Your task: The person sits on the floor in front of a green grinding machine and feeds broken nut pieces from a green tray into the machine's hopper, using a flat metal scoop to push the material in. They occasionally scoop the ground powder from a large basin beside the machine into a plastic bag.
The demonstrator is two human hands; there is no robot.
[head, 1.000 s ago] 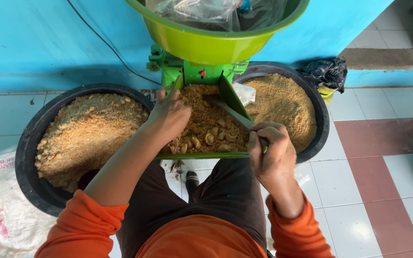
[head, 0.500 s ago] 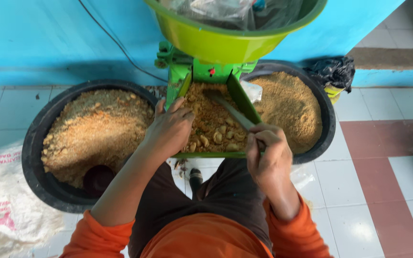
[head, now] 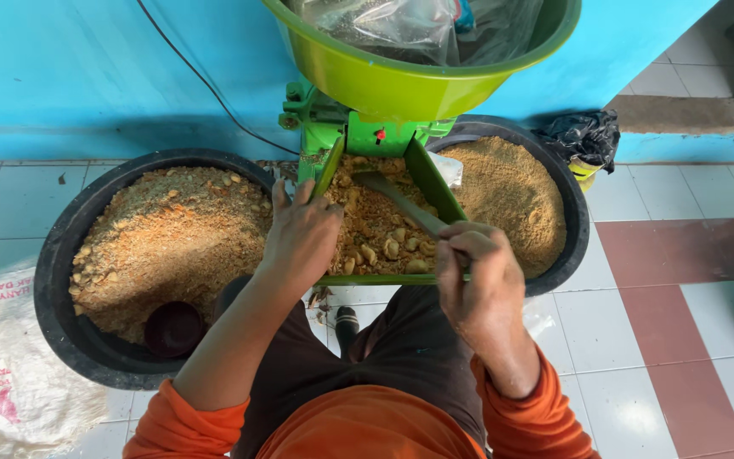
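Head view, looking straight down: we see a seated person in orange sleeves and dark trousers working at a green grinding machine [head: 358,127] that stands against a blue wall. A wide lime-green bowl [head: 418,72] sits on top of the machine as its hopper, with a crumpled clear plastic bag [head: 401,25] inside it. Below, a sloped green chute tray [head: 431,183] juts toward the person and is filled with coarse crushed peanuts [head: 375,234], some still whole, placed so that the material slides forward within easy reach.

The left hand [head: 301,238] lies flat and open at the left edge of the tray, fingers spread on the peanut mass, apparently to hold or press it. The right hand [head: 473,272] is clenched around the handle of a flat scraper [head: 397,200], whose blade reaches up the tray toward the machine's outlet, angled as if to rake the pile.

Two black tubs flank the tray. The left tub [head: 53,280] holds coarse orange-brown crumbs and a small dark cup [head: 173,328]; the right tub [head: 573,221] holds finer meal. A white sack [head: 2,382] lies on the tiled floor at left, and a black bag [head: 584,136] sits by the wall at right.
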